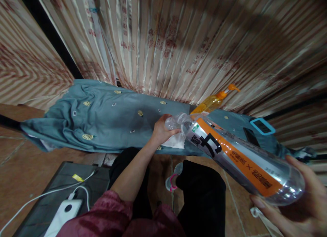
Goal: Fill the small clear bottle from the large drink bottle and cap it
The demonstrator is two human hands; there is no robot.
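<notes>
A large clear plastic bottle (237, 158) with an orange and silver label lies tilted across the space in front of me, held above the cloth-covered surface. My left hand (162, 131) is closed around its clear neck end, on the left. At the lower right, my right hand (304, 203) grips the bottle's base, thumb below and fingers behind. A white sheet (176, 141), like a tissue or wipe, shows under my left hand; whether that hand touches it I cannot tell. Just behind the bottle stands a yellow pump bottle (211, 102) with an orange top.
Teal pineapple-print cloth (122, 117) covers a long, low surface. On its right lie a blue-framed device (263, 126) and a dark flat object (251, 136). A pleated curtain (163, 42) hangs behind. At lower left, a white power bank (65, 215) with cables rests on a dark box (57, 177).
</notes>
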